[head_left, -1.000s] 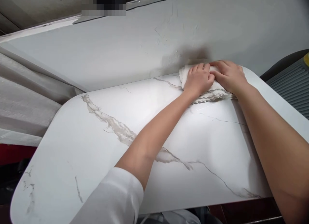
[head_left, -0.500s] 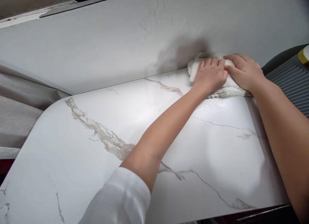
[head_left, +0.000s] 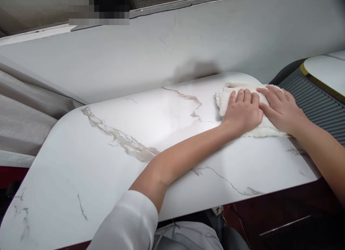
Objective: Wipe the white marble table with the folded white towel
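White cloth (head_left: 224, 101) lies folded on the marble-patterned tabletop (head_left: 67, 163), near its right end, beneath both your hands. Your left hand (head_left: 244, 111) rests on it with the fingers laid out side by side; your right hand (head_left: 283, 111) rests beside it, fingers spread, its thumb close to your left hand. Palms and the cloth's underside are hidden, so you cannot tell how hard either presses. Half a second ago the cloth was up against the grey panel (head_left: 107, 63); now it sits nearer you, and the table's rounded far corner shows behind it. To the right, a grey ribbed surface (head_left: 323, 102) and a yellow-edged white top (head_left: 329, 72), cut off by the frame, show more fully than before. Pixelation (head_left: 109, 7) masks something dark at the upper left.
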The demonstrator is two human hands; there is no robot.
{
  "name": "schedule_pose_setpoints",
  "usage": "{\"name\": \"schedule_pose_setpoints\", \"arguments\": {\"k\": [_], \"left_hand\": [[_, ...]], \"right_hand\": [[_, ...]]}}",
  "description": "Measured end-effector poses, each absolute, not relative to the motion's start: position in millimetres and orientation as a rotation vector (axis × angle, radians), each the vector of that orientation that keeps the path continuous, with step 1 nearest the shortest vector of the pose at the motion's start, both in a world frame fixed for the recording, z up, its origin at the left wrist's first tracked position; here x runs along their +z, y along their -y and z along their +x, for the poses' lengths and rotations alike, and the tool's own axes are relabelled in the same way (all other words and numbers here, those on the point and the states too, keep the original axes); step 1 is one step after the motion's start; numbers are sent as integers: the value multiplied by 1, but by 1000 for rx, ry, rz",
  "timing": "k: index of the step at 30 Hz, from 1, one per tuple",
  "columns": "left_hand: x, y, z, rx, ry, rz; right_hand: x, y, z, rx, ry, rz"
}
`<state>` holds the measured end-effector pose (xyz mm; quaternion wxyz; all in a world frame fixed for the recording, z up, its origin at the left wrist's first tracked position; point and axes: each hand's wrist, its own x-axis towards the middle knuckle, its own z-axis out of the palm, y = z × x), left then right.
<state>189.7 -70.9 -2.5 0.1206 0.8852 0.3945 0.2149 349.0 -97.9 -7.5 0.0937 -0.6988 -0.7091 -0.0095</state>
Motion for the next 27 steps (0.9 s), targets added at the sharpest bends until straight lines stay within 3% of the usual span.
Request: {"name": "schedule_pose_setpoints", "arguments": {"k": [15,27], "left_hand": [[4,196,186,554,-1093,2839],[5,202,188,514,-1017,2834]], "right_hand": [[-2,238,350,86,1946,-1992],[-13,241,361,-55,1941,-2032]]}}
